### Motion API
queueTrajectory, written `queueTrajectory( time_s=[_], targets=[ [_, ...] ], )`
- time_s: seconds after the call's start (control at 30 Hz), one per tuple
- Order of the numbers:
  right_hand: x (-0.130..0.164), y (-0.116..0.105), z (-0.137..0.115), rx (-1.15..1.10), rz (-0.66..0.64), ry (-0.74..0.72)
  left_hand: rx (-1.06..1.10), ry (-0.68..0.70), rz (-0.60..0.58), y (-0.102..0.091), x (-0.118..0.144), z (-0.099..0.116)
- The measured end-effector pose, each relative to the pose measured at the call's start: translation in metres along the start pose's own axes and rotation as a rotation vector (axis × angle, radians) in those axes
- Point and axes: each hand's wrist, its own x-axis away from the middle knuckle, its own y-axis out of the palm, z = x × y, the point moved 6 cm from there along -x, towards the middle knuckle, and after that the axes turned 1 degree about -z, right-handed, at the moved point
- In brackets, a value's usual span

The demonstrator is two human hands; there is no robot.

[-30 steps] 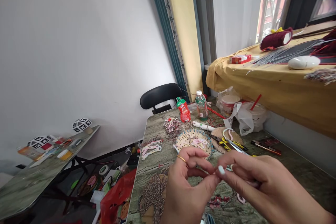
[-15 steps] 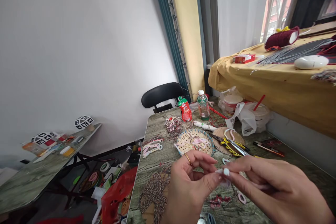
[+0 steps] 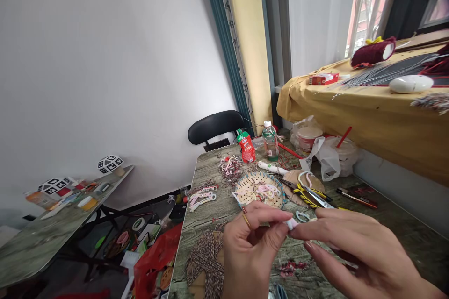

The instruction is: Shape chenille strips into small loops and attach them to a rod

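My left hand [image 3: 257,243], with a ring on one finger, pinches a small piece of soft white-and-pink cord [image 3: 291,223] between thumb and forefinger. From the other side, the forefinger of my right hand [image 3: 354,243] touches the cord, its thumb apart below. Something pale shows beneath the right palm, too hidden to name. Just behind the fingers lies a pale blue loop of cord [image 3: 302,216]. Beyond the left hand is a round woven tray [image 3: 242,182] with pastel cord pieces in it. Scissors [image 3: 315,196] with yellow-and-black handles lie past the right hand.
Brown mottled cord wound on cardboard [image 3: 206,261] lies left of my hands. Farther back stand a red pouch [image 3: 247,149] and a plastic bottle [image 3: 270,142]. Bagged cups [image 3: 345,156] stand right, a pen [image 3: 358,197] nearer. A black chair [image 3: 215,126] is behind the table.
The cord piece has shifted slightly left into my left fingertips. My right thumb and forefinger have parted from their pinch. The view has moved slightly.
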Motion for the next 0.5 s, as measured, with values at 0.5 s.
queueTrajectory(
  time_s=[0.5],
  targets=[
    [-0.004,0.0,-0.005,0.089,-0.065,-0.013,-0.176,-0.197,-0.1,-0.001,-0.008,0.005]
  ],
)
